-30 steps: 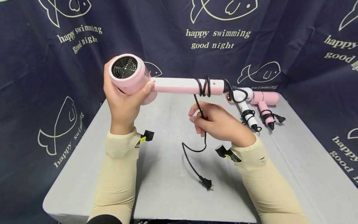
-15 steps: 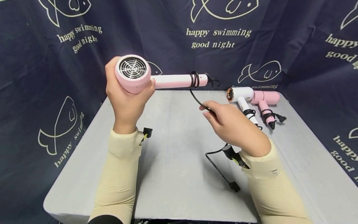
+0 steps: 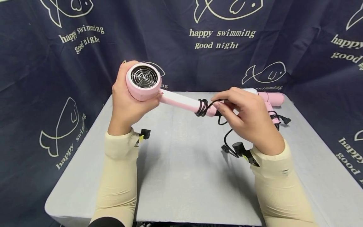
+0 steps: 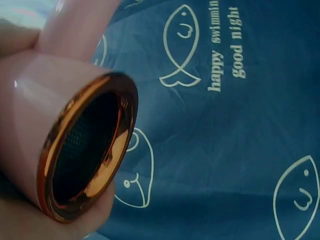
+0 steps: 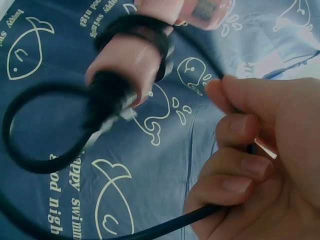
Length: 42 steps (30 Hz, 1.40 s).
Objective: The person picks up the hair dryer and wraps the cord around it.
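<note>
A pink hair dryer (image 3: 180, 101) hangs in the air over the table, its round rear grille facing up. My left hand (image 3: 124, 102) grips it round the barrel. In the left wrist view, the copper-coloured outlet ring (image 4: 131, 92) faces the camera. Several turns of black power cord (image 3: 202, 107) circle the handle near its end. My right hand (image 3: 249, 115) pinches the cord between thumb and index finger beside that end. In the right wrist view, the cord (image 5: 170, 227) also runs under the curled fingers. The plug (image 3: 225, 148) dangles below the right hand.
A grey-white table (image 3: 181, 189) lies under both hands. At its back right rests another pink hair dryer (image 3: 271, 98), next to a white one (image 3: 250, 90) mostly hidden by my right hand. A dark blue printed curtain (image 3: 175, 19) surrounds the table behind and at the sides.
The right hand has brought the cord up and over to the handle's end. The handle now tilts down to the right, the left hand has shifted rightward, and the plug has lifted.
</note>
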{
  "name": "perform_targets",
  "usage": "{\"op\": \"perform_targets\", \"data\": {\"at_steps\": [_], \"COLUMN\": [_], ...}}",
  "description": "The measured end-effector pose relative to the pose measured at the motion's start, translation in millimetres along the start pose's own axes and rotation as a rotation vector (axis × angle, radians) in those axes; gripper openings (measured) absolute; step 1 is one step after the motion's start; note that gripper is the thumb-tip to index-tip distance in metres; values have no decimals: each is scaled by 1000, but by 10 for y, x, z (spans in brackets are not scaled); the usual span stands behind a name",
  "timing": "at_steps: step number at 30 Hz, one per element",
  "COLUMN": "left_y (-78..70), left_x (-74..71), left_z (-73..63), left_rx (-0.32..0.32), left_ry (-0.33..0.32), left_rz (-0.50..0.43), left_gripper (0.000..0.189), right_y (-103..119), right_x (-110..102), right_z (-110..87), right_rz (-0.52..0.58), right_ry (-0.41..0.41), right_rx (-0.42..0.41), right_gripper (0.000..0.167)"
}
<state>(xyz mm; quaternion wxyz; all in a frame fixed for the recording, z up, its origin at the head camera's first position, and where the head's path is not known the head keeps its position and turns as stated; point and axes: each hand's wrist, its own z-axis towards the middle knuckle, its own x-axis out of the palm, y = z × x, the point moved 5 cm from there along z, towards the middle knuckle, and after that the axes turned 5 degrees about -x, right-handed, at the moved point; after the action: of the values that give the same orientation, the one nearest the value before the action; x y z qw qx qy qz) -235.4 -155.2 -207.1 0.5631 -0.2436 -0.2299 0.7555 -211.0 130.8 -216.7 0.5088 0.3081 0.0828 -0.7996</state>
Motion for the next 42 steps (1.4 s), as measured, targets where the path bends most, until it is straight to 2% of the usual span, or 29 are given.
{"op": "perform_targets", "data": {"at_steps": [5, 9, 12, 16, 19, 21, 23, 26, 28, 29, 32, 35, 38, 40, 42], "left_y": [4, 2, -17, 37, 69, 43, 32, 17, 10, 11, 23, 35, 28, 15, 1], "left_x": [-50, -41, -27, -43, -49, -40, -39, -50, -57, -59, -73, -106, -136, -137, -120], "left_z": [-9, -21, -29, -26, -16, -15, -11, -15, -15, -15, -9, -2, 6, 11, 15], "left_rx": [12, -12, -27, -42, -50, -55, -51, -35, -26, -24, -28, -23, -8, 4, 18], "left_ry": [80, 134, 150, 117, 67, 27, -29, -114, -159, -175, -228, -298, -356, -367, -355], "left_rz": [-163, -266, -333, -411, -468, -508, -516, -463, -422, -415, -442, -454, -397, -341, -291], "left_gripper": [70, 70, 70, 68, 63, 61, 60, 61, 61, 61, 61, 62, 63, 63, 63], "right_y": [76, 64, -65, -263, -237, -194, -164, -195, -211, -219, -204, -139, -75, -45, -30], "right_x": [-71, -16, 115, 353, 490, 601, 693, 831, 859, 879, 910, 906, 844, 774, 688], "right_z": [63, 78, 36, -30, -21, -13, -26, -90, -128, -150, -195, -210, -212, -218, -230], "right_rz": [101, 244, 353, 461, 525, 711, 707, 625, 401, 379, 325, 320, 364, 413, 447], "right_ry": [-45, -11, 27, 68, 69, 77, 103, 230, 328, 384, 527, 628, 665, 671, 681], "right_rx": [-16, 22, 66, 107, 106, 171, 192, 277, 256, 273, 298, 275, 277, 287, 304], "right_gripper": [20, 22, 23, 19, 16, 20, 17, 12, 13, 9, 15, 17, 11, 6, 8]}}
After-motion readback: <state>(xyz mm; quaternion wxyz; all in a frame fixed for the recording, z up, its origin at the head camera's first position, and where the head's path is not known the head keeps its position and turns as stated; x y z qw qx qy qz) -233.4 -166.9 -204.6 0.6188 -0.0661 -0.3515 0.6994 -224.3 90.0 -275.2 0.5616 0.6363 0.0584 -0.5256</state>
